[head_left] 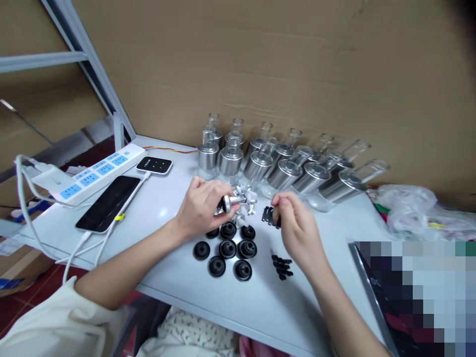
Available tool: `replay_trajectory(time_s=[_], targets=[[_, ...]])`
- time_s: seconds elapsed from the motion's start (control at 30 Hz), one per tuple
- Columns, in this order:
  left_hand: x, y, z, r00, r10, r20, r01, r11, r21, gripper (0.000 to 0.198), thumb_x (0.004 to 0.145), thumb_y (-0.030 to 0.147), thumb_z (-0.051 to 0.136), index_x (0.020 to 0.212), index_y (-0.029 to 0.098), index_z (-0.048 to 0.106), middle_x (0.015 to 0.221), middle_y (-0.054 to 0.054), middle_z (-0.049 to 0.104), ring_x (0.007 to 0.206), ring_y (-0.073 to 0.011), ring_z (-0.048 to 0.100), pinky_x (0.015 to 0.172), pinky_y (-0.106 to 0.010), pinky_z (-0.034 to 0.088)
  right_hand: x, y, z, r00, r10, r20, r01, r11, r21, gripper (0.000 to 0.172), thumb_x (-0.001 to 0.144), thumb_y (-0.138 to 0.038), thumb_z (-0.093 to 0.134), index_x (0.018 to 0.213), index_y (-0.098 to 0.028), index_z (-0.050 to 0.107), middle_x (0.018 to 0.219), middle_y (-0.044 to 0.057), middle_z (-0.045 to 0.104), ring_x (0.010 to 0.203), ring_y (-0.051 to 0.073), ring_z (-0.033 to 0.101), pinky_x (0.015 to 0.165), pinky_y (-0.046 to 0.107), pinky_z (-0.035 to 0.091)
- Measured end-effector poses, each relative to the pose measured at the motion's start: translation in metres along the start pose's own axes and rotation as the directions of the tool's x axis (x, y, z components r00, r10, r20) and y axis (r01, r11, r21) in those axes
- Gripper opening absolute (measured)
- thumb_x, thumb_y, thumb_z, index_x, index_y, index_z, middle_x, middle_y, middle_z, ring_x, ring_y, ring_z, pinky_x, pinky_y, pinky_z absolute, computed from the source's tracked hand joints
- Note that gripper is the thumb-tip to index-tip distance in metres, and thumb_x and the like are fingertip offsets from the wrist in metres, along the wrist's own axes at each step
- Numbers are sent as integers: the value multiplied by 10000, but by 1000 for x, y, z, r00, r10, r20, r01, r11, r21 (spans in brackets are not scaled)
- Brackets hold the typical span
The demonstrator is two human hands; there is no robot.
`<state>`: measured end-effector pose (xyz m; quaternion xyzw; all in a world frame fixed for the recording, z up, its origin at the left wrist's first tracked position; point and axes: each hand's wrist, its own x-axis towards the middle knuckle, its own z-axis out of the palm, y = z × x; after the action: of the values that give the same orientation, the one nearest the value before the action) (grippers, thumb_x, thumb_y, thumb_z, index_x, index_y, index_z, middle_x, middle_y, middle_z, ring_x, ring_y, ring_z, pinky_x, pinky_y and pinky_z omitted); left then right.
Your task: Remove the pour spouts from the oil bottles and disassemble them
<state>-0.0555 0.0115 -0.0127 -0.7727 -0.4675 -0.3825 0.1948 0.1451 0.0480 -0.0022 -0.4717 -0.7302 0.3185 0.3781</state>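
Observation:
My left hand (208,206) is closed around a silver bottle spout with a black end (231,201), which lies on its side and points to the right. Under and behind it are several shiny silver pieces (252,206), partly hidden by the fingers. My right hand (295,223) has thumb and forefinger pinched together beside a row of small black pieces (267,214); anything between its fingertips is hidden. Several round black caps (227,249) lie in front of the left hand. A small heap of black pieces (282,267) is below the right hand.
Several glass bottles with metal sleeves (256,166) stand along the back by the cardboard wall (260,59). On the left are a power strip (98,173), a phone (108,203), a small white device (154,165) and cables. Plastic bags (412,208) and a partly blurred screen (372,292) are right.

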Motion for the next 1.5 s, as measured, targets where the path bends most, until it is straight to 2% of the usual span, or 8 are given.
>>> replay_trajectory(time_s=[0.23,0.4,0.63,0.8,1.1,1.27,1.4,1.5], targets=[[2,9,-3,995,99,-3,-99,991,-92,166,858,312,502,942,184,439,727,6,623,618,-130,546,652,-294,297,29,50,-51,980,149,-132,-190,898,-397,149,806,-324,423,829,-210,517,649,20,557,571,169,513,553,283,389],[1,13,-2,992,122,22,-119,987,-105,152,867,316,470,945,188,440,703,15,616,609,-127,549,648,-291,286,29,85,-73,903,406,144,-262,783,-565,169,726,-172,417,685,-194,580,659,52,636,617,186,583,619,306,449],[2,19,-3,985,160,61,-146,971,-190,135,858,297,465,938,189,454,672,27,612,582,-125,546,695,-308,306,23,82,-75,886,431,174,-213,708,-673,286,773,-207,444,1018,-194,592,658,42,654,569,183,592,553,281,439],[2,21,0,987,159,36,-146,962,-232,140,851,290,497,927,179,457,672,22,615,572,-120,541,705,-309,322,23,81,-74,896,415,156,-169,645,-745,239,751,-111,432,910,-158,604,872,122,687,758,215,630,657,288,446],[-1,16,2,989,132,64,-112,962,-249,191,883,349,481,949,171,457,708,3,642,609,-129,578,739,-320,323,20,69,-68,879,362,311,-98,775,-625,245,740,-51,417,783,-180,621,854,74,694,783,197,623,700,283,450],[0,18,2,987,129,98,-102,964,-244,400,920,547,350,967,169,472,783,-14,685,645,-132,600,774,-322,304,20,53,-65,949,228,217,-55,799,-598,127,787,-131,459,771,-182,574,699,45,637,639,175,566,599,284,406],[-1,19,4,986,73,148,-38,972,-230,475,909,596,301,964,161,484,806,-18,696,664,-134,617,787,-317,291,14,23,-52,933,22,359,32,989,-145,186,848,-365,518,857,-190,579,802,43,633,717,161,573,636,280,444],[-3,19,6,989,42,145,-7,974,-228,487,895,609,312,966,156,475,800,-16,701,664,-134,627,795,-317,286,6,2,-37,869,-72,489,7,991,132,208,797,-398,610,819,-192,612,774,23,635,723,146,573,660,266,455]])
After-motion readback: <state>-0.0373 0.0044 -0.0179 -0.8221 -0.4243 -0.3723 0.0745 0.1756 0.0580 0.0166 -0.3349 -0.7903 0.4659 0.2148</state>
